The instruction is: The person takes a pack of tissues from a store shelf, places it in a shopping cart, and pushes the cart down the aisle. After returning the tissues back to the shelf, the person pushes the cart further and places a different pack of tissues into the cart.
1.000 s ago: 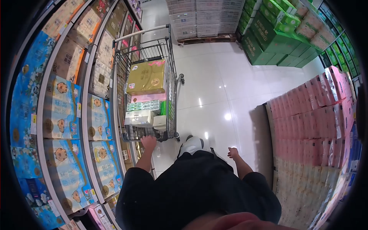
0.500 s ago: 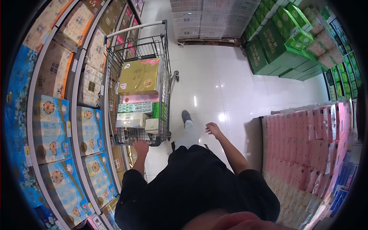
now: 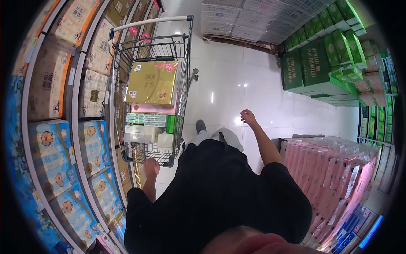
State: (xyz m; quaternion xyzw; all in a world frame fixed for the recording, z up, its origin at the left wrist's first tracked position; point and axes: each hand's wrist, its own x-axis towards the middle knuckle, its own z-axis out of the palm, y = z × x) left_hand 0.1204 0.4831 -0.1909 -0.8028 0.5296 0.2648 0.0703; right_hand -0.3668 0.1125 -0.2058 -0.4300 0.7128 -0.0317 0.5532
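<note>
My left hand (image 3: 151, 167) is closed at the near end of a wire shopping cart (image 3: 158, 152), its fingers at the cart's lower rim. In the cart lie a gold tissue pack (image 3: 152, 82), a pink pack (image 3: 148, 108) below it, small green-and-white packs (image 3: 146, 119), a white pack (image 3: 141, 133) and a bright green item (image 3: 170, 124). My right hand (image 3: 248, 116) hangs in the air over the floor to the right of the cart, its fingers partly curled and apart, with nothing visible in it.
Shelves (image 3: 76, 84) with blue, beige and gold tissue packs run close along the left. A wrapped pallet stack (image 3: 253, 17) stands ahead. Green boxes (image 3: 313, 67) are at the upper right, and stacked pink packs (image 3: 325, 169) stand at the right. White tiled floor (image 3: 220, 80) lies between.
The shelves and stacks have slid past as I moved forward with the cart. My right hand has swung forward and up. My left hand has stayed at the cart's near end.
</note>
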